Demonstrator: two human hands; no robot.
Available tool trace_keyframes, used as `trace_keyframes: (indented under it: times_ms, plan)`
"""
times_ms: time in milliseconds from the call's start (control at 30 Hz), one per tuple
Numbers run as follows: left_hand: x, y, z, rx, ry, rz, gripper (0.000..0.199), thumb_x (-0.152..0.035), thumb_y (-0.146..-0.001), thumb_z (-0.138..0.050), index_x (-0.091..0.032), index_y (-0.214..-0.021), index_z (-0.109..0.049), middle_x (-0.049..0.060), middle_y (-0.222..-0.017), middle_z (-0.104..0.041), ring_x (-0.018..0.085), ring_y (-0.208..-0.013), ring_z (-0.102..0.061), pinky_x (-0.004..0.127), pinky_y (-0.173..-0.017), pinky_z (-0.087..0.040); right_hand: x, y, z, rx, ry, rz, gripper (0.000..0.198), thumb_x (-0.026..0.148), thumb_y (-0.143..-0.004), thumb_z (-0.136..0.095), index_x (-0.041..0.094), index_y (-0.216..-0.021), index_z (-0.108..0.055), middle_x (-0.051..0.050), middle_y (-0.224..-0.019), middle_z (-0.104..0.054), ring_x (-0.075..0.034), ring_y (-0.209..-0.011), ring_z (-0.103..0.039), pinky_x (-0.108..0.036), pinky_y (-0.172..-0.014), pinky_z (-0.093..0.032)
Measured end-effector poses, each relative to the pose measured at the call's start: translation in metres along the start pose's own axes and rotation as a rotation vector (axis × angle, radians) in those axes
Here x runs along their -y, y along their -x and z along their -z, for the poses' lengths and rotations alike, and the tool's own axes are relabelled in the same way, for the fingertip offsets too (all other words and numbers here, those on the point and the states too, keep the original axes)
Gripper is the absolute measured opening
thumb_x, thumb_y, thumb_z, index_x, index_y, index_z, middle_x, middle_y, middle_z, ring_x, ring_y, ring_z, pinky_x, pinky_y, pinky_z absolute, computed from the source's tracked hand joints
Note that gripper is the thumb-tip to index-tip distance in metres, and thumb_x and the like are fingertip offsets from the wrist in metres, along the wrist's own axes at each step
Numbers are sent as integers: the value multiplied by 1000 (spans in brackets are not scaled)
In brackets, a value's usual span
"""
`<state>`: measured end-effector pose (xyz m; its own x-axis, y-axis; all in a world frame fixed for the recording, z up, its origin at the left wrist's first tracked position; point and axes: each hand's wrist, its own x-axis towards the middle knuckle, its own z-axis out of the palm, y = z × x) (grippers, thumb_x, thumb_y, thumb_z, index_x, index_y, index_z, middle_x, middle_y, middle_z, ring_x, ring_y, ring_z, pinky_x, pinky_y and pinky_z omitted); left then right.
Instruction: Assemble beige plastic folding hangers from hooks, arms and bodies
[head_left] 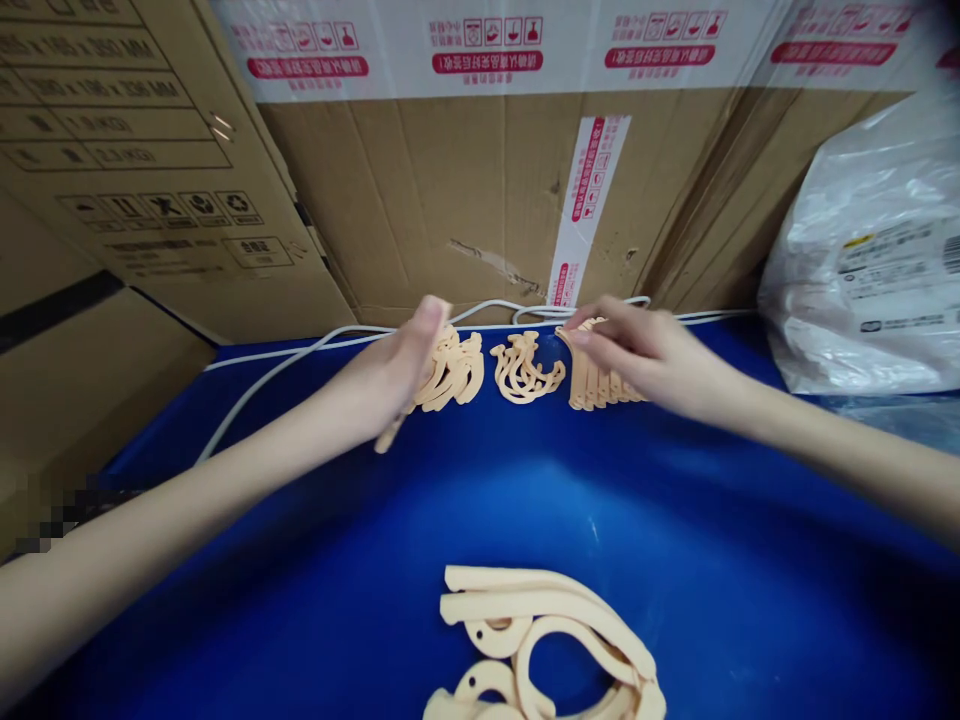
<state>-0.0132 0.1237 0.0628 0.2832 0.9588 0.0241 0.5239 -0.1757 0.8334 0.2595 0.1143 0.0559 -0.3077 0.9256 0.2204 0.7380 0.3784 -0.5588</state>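
Pieces (pixel 525 580) are lying nearest on the table (pixel 750 560). Beyond, the left hand (pixel 401 370) is gripping a bar (pixel 385 438) — looking light, stiff, probably best held mid-length. The right hand (pixel 645 350) is sitting over strips (pixel 592 388) — whether it's pinching one, I can't tell.

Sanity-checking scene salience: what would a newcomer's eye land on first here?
Likely the cluster of pale curved pieces at bottom centre, bright against the blue surface. Next, the hands toward the far side: the left hand holds a pale strip, the right hand is at the rightmost group of similar pieces. Behind them stands cardboard with red-and-white tape.
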Motion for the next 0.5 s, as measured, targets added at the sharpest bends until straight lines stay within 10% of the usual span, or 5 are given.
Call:
trace_keyframes:
  times_ms: [200,500]
  plan:
    - [-36,-11,-32,69,101,-194,34,-42,-96,-40,-20,-72,-48,-3,-61,-46,11,-52,-39,22,-50,-29,52,-1,-20,216,-627,-11,33,52,-91,-54,21,-82,-59,7,-53,-48,-6,-38,-38,-22,-37,-28]
    - [-39,4,-13,75,-26,-327,38,-32,-94,-41,-20,-58,-36,-4,-56,-33,11,-52,-31,25,-53,-26,24,-6,17,-79,71,229,29,45,-92,-51,21,-96,-68,-5,-81,-70,-19,-68,-60,-30,-60,-41]
